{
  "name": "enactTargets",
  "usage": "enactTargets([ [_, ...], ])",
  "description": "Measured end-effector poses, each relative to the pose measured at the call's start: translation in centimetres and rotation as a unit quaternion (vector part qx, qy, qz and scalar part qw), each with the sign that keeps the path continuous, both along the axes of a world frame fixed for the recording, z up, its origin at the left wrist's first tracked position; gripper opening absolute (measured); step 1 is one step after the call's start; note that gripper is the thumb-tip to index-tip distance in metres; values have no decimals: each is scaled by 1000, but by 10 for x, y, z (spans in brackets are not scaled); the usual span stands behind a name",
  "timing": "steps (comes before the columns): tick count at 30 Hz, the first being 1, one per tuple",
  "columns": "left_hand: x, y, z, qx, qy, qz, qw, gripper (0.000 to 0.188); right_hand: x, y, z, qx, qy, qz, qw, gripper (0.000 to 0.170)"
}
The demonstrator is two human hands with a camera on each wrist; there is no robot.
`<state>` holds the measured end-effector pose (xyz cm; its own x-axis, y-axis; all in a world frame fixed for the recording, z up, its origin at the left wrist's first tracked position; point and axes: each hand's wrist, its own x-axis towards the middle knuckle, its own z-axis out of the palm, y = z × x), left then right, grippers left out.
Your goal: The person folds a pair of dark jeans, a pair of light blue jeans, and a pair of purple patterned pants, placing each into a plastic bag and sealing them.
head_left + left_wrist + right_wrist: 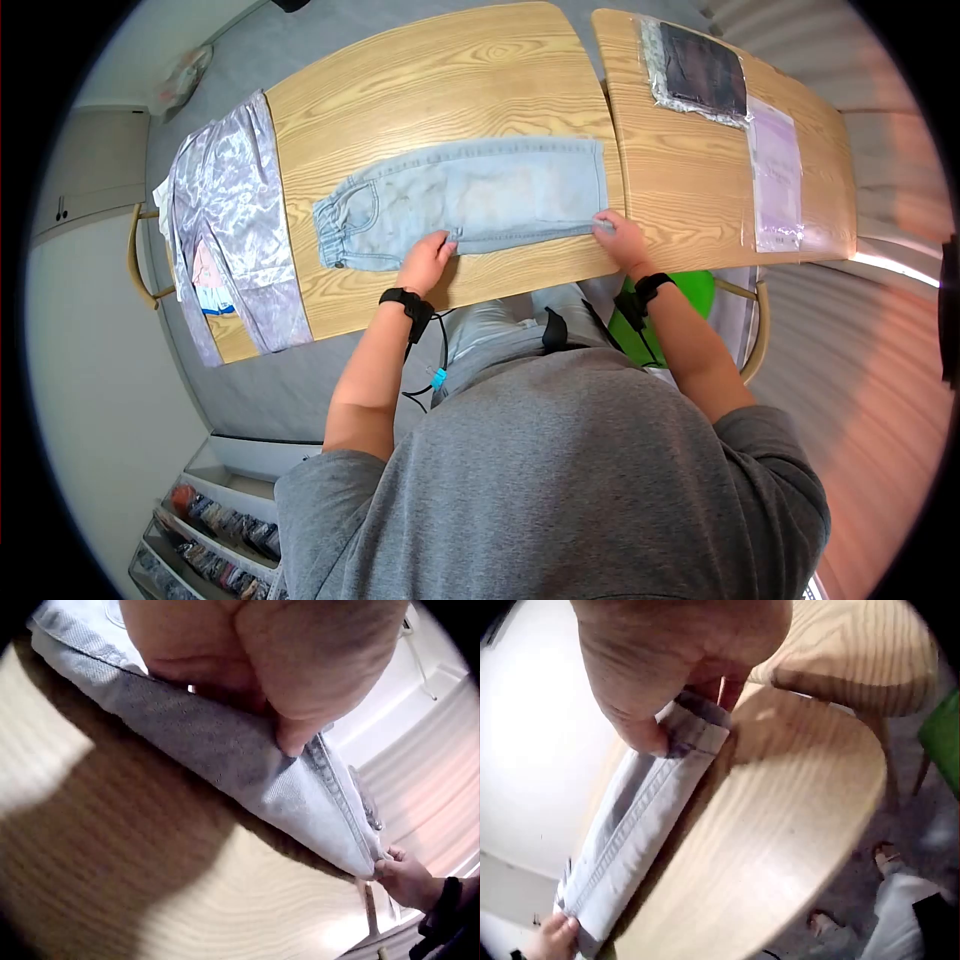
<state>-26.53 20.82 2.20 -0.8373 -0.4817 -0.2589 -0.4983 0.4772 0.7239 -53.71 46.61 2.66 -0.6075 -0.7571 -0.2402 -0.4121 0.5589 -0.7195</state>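
Observation:
A pair of light blue jeans (490, 195) lies on the wooden table, folded lengthwise, its gathered waistband to the left and leg hems to the right. Along the near edge, my left hand (427, 262) pinches the denim partway down from the waistband, thumb on top. My right hand (622, 243) grips the near corner of the hem (694, 724), where the right wrist view shows the cloth lifted and bent between thumb and fingers. Seen from the left wrist, the near edge of the jeans (217, 750) stretches between both hands. Some fingertips are hidden under the cloth.
Shiny lavender velvet clothing (235, 200) drapes over the table's left end. A second table (690, 190) adjoins at the right, bearing a dark plastic-wrapped package (703, 72) and a pale purple packet (776, 180). A green object (690, 295) and a chair (757, 330) stand near its front edge.

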Motion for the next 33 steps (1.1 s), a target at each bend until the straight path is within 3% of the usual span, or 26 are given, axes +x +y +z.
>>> enactTargets([
  [1, -3, -3, 1, 30, -21, 32, 999, 27, -6, -5, 5, 62, -123, -88, 987, 20],
  [2, -6, -4, 2, 45, -11, 36, 998, 29, -10, -7, 5, 62, -124, -89, 986, 20],
  [6, -22, -9, -8, -11, -47, 15, 999, 31, -15, -14, -6, 28, -61, -94, 993, 28],
  [8, -29, -5, -10, -119, -113, 42, 986, 32, -11, -17, -17, 24, -24, -99, 994, 30],
  [10, -32, 0, -11, -149, -127, 45, 980, 31, -5, -19, -27, 22, 24, -144, 989, 32],
  [14, -37, 8, -11, -242, -175, 53, 953, 29, 2, -30, -16, -7, 27, -165, 986, 31],
  [17, -38, 11, -13, -274, -172, 53, 945, 27, 2, -32, -16, 9, 41, -181, 983, 36],
  [20, -37, 12, -14, -271, -167, 62, 946, 28, 4, -26, -22, -51, 43, -200, 978, 42],
  [23, -36, 12, -15, -277, -161, 62, 945, 28, -2, -13, -28, -104, 53, -139, 983, 44],
  [25, -36, 13, -15, -279, -160, 64, 945, 28, -5, -8, -21, 39, -42, -174, 983, 46],
  [26, -36, 13, -16, -282, -159, 67, 944, 29, -6, -10, -17, 39, -41, -174, 983, 46],
  [29, -37, 14, -16, -300, -160, 66, 938, 28, -1, -17, -12, 99, 12, -174, 980, 48],
  [31, -39, 17, -14, -299, -165, 74, 937, 26, 7, -21, -14, 106, 89, -248, 959, 49],
  [33, -41, 19, -4, -297, -171, 83, 936, 24, 10, -21, -18, 113, 89, -258, 955, 49],
])
